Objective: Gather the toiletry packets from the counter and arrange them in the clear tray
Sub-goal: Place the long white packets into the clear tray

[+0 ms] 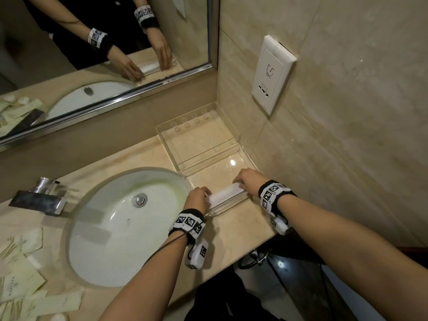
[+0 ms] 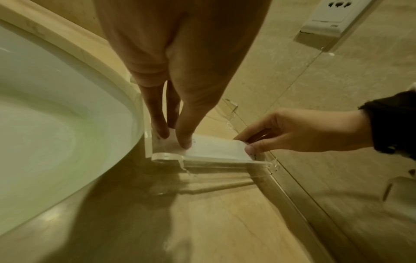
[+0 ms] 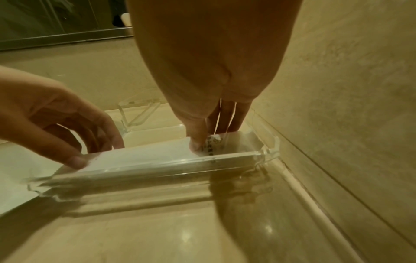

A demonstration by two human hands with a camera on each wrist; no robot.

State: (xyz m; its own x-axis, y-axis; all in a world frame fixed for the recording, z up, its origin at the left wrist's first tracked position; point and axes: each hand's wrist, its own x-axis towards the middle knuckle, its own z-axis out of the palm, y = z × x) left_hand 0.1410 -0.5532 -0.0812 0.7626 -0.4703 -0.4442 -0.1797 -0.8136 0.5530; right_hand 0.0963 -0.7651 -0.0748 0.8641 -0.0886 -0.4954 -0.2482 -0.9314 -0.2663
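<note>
A clear tray (image 1: 215,174) stands on the counter right of the sink, against the side wall. A long white packet (image 1: 228,193) stands on its long edge in the tray's near compartment, along the front wall (image 3: 157,170). My left hand (image 1: 206,197) pinches the packet's left end between thumb and fingers (image 2: 182,140). My right hand (image 1: 240,181) pinches its right end, with the thumb (image 3: 197,144) on the near face and the fingers behind. The same packet (image 2: 216,147) (image 3: 146,156) shows in both wrist views. The far compartment (image 1: 196,140) holds nothing.
Several pale green packets (image 1: 20,283) lie on the counter left of the sink (image 1: 125,228). A chrome faucet (image 1: 44,198) stands behind the sink. A white wall socket (image 1: 272,75) and a mirror (image 1: 104,42) are above. The counter's front edge (image 1: 243,253) runs just below my wrists.
</note>
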